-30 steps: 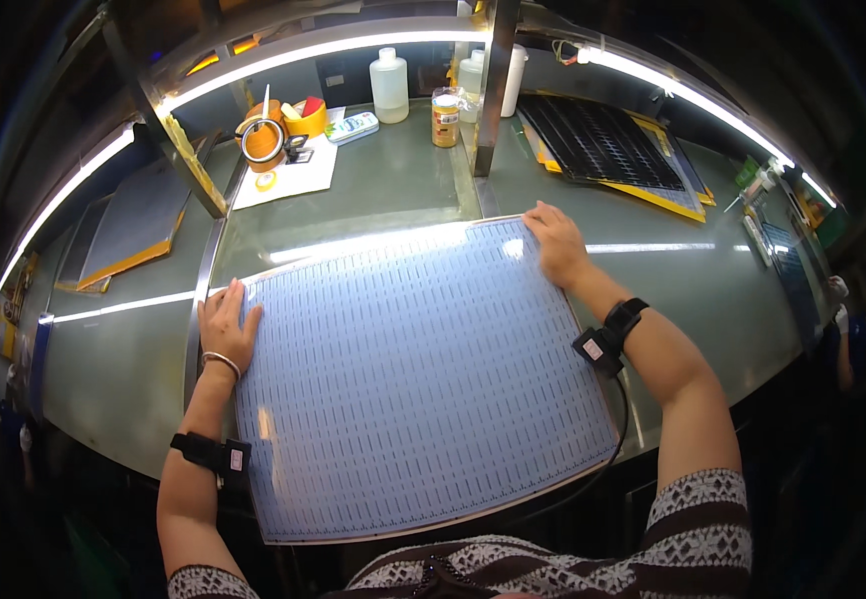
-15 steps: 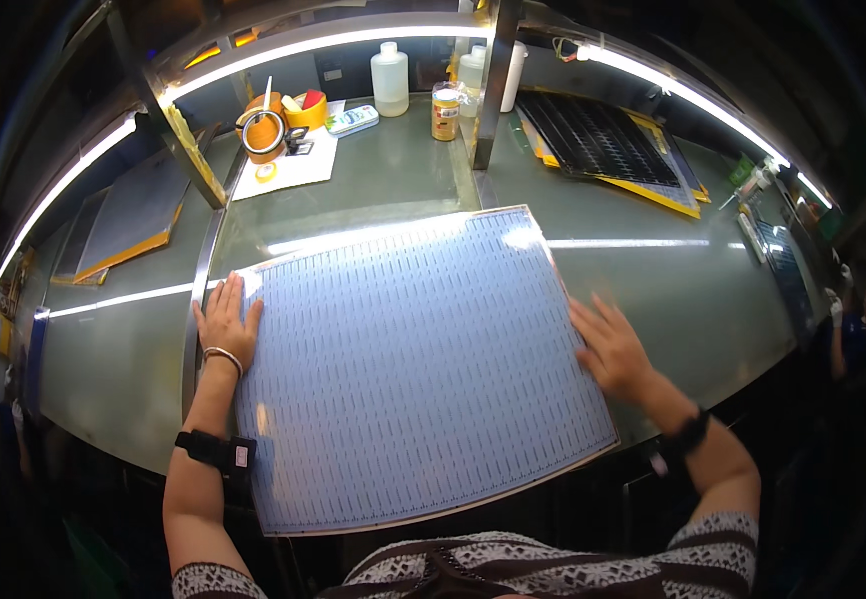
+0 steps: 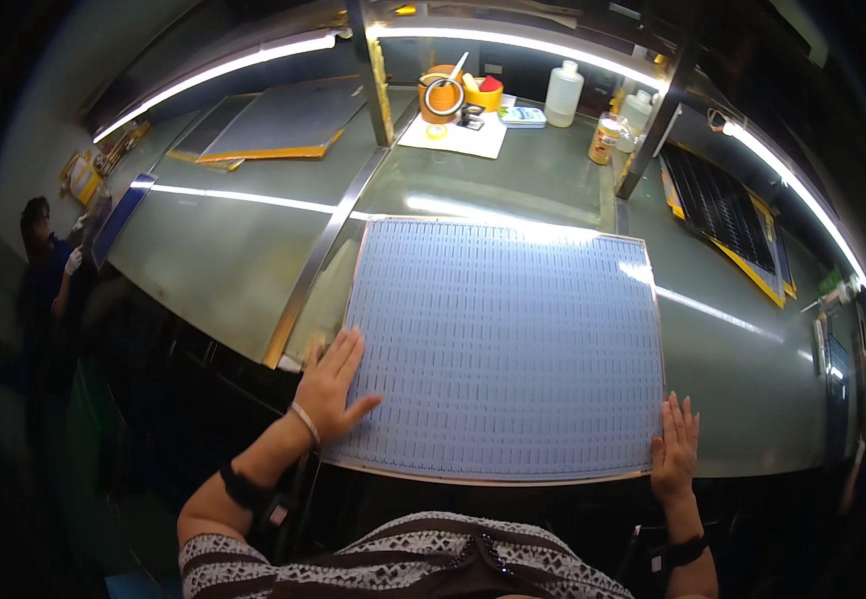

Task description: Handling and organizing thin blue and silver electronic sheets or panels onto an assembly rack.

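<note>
A large pale-blue sheet (image 3: 508,349), patterned with rows of short dark dashes and edged in copper colour, lies on the green-grey worktop before me. Its near edge reaches the front of the worktop. My left hand (image 3: 333,391) rests at the sheet's left edge near the front corner, fingers stretched out and thumb over the surface. Against the right edge, close to the other front corner, my right hand (image 3: 675,447) lies with its fingers extended. Neither hand is wrapped round anything.
Behind the sheet stand tape rolls (image 3: 442,100), a white bottle (image 3: 563,95) and an orange-labelled jar (image 3: 604,138). Dark panels (image 3: 727,210) lie at right, grey sheets (image 3: 283,118) at far left. A metal strip (image 3: 328,255) crosses the worktop. Another person (image 3: 48,255) is at far left.
The view has swung left. The sheet now sits squarer, its near edge roughly level. Both hands have slid along the side edges toward the near corners.
</note>
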